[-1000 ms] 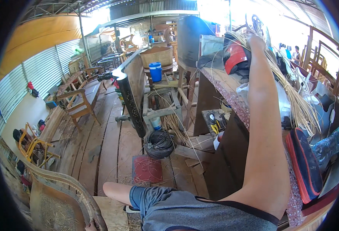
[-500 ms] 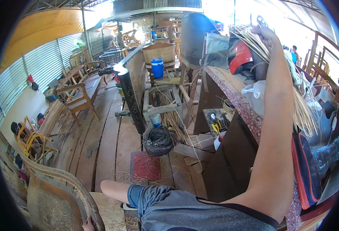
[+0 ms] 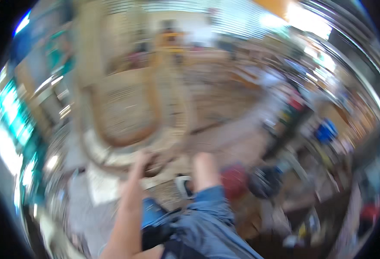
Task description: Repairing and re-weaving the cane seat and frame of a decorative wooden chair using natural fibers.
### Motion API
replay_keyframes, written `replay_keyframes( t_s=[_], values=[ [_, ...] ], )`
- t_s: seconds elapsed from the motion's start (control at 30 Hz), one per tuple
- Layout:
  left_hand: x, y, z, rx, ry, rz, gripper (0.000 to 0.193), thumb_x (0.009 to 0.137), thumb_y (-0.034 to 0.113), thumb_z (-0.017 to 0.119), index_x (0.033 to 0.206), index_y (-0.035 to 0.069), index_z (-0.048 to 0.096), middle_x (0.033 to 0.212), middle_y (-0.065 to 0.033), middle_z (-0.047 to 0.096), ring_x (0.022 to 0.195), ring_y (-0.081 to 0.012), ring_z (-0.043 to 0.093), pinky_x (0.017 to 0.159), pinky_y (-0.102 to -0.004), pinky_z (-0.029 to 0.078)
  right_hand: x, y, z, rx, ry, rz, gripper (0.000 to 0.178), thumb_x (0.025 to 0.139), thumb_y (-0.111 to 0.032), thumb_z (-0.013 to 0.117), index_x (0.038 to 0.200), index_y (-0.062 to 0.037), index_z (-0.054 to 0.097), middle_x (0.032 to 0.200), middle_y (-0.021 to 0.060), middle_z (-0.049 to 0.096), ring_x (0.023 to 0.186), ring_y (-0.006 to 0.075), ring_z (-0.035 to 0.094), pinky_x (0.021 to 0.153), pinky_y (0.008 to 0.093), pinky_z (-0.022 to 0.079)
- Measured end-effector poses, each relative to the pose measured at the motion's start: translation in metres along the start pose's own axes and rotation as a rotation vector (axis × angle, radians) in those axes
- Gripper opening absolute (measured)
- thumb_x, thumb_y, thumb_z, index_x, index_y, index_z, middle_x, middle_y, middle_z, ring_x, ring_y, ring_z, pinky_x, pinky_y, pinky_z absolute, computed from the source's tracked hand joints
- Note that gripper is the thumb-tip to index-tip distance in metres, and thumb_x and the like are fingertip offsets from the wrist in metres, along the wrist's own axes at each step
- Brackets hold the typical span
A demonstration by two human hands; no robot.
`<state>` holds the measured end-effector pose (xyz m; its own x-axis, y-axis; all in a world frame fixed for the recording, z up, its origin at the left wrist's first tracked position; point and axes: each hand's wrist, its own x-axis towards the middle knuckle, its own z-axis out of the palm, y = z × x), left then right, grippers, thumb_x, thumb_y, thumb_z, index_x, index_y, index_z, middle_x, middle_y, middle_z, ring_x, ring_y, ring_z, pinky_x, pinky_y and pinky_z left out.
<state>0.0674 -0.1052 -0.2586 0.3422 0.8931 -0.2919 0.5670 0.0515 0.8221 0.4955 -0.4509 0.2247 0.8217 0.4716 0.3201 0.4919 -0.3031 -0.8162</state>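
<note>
The whole view is smeared by motion. My left forearm comes up from the lower edge, and my left hand point(image 3: 143, 160) is at the near rim of a wooden chair frame point(image 3: 179, 125). Blur hides its fingers, so I cannot tell whether they grip the wood. Inside the curved frame is a woven cane panel point(image 3: 127, 105) with straw-like bits on it. My right hand is out of view.
Right of my knee lie a red mat point(image 3: 234, 180) and a dark coil point(image 3: 265, 181) on the plank floor. A blue container point(image 3: 326, 131) stands farther right. A yellow chair point(image 3: 171, 41) is at the back.
The view has swung left and down to the chair frame. My right arm, raised earlier with its hand at the bundle of strands on the bench, has left the view.
</note>
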Motion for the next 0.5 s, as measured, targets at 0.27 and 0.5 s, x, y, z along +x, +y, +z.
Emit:
replay_keyframes(
  t_s=[0.27, 0.5],
  values=[
    [0.025, -0.074, 0.028, 0.292, 0.176, 0.129, 0.049, 0.074, 0.054, 0.072, 0.091, 0.008, 0.075, 0.092, -0.0181, 0.071, 0.088, -0.0332, 0.068, 0.084, -0.0423, 0.053, 0.022, -0.072, 0.195, 0.227, -0.523, -0.385, 0.021, 0.090, -0.024, 0.058, 0.101, -0.0072, 0.064, 0.078, 0.0044, 0.062, 0.061, 0.0196, 0.056, 0.056, 0.0336, 0.048],
    [0.010, -0.054, 0.001, 0.191, 0.035, 0.052, 0.036, 0.084, 0.040, 0.070, 0.089, 0.005, 0.074, 0.084, -0.0133, 0.072, 0.078, -0.0250, 0.069, 0.074, -0.0381, 0.054, -0.091, 0.061, -0.014, -0.021, -0.159, -0.082, 0.025, 0.091, -0.026, 0.057, 0.105, -0.0072, 0.063, 0.085, 0.0058, 0.063, 0.068, 0.0197, 0.059, 0.061, 0.0351, 0.050]
  ],
)
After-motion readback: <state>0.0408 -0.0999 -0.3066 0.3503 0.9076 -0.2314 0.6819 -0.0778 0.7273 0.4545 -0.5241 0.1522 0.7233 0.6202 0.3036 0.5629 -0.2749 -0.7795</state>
